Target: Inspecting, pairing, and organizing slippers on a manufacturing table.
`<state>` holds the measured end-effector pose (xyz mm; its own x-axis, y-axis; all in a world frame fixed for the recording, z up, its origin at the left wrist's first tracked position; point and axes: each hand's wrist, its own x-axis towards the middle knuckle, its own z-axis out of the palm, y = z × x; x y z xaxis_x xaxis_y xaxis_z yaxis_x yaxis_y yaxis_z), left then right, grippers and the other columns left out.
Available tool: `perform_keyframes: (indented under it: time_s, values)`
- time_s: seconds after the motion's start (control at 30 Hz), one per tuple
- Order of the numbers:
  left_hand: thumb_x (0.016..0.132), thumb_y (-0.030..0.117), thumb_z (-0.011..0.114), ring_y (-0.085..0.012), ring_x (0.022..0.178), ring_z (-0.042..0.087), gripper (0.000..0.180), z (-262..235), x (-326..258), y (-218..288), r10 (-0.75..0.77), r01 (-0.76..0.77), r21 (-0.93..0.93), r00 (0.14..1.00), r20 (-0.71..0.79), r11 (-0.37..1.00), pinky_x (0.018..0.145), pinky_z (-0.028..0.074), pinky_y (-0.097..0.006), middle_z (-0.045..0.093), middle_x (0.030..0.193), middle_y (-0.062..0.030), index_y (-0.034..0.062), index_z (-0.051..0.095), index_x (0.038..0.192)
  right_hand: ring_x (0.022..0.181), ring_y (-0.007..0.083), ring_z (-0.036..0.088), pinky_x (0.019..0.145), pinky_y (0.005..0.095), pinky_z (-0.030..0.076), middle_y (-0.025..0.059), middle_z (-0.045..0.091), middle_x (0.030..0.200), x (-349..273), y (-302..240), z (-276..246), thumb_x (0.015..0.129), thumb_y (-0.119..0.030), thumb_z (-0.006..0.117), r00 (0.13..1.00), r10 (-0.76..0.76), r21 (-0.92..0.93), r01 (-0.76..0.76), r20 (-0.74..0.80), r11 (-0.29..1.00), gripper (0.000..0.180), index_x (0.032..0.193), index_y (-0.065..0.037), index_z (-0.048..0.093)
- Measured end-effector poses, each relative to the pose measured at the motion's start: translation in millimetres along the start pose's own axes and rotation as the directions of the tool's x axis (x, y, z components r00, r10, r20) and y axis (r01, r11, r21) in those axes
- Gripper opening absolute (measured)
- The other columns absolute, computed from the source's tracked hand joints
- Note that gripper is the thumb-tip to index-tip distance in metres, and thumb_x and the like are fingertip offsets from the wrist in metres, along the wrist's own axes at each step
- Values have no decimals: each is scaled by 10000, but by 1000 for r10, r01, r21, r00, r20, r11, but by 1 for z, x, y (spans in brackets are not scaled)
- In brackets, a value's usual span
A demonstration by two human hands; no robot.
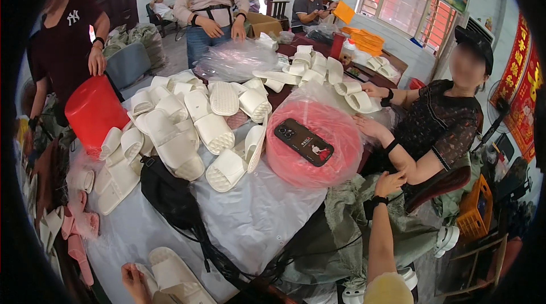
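Observation:
Low at the left, my left hand [135,282] has its fingers curled round the edge of a white slipper [149,280]. A second white slipper [173,270] lies against it, toe pointing away from me. My right hand [389,183], with a black band at the wrist, reaches out on the right with its fingers apart and nothing in them. It is beside a seated person's bent forearm [418,167]; whether they touch I cannot tell. Beneath my right arm lies a green woven sack [347,213].
White slippers [210,122] are heaped across the table. A phone [304,142] rests on a pink plastic roll [347,159]. A black bag [168,190] with straps lies in front. A red bucket [96,110] stands tilted at the left. Several people surround the table; an orange crate [475,207] is at right.

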<state>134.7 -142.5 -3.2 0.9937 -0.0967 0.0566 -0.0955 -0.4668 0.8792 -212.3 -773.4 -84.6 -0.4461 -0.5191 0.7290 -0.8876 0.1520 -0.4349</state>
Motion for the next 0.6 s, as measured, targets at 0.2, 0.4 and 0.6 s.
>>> perform_keyframes:
  time_s: [0.2, 0.4, 0.6]
  values:
    - [906, 223, 474, -146, 591, 399, 256, -2, -3, 8, 9, -9, -28, 1000, 15, 1000, 543, 369, -290, 475, 644, -50, -22, 534, 861, 1005, 350, 442, 777, 441, 367, 231, 344, 1210, -2, -9, -2, 723, -56, 595, 959, 72, 66, -93, 274, 993, 738, 1355, -106, 217]
    - [912, 231, 472, -97, 554, 361, 247, 0, -2, 4, -41, 41, -108, 999, 3, 993, 489, 322, -251, 445, 614, -3, 1, 539, 849, 1085, 364, 400, 833, 466, 348, 232, 322, 1249, -6, -13, 5, 708, -55, 600, 996, -83, -23, 82, -19, 996, 712, 1331, -89, 257]
    - [910, 233, 482, -59, 531, 318, 233, -5, 1, -13, -86, 84, -205, 996, 1, 975, 456, 266, -228, 407, 599, 25, 27, 527, 812, 1095, 370, 404, 856, 461, 350, 223, 312, 1274, -2, -20, 9, 683, -61, 618, 995, -102, -16, 102, 20, 995, 745, 1331, -68, 249]
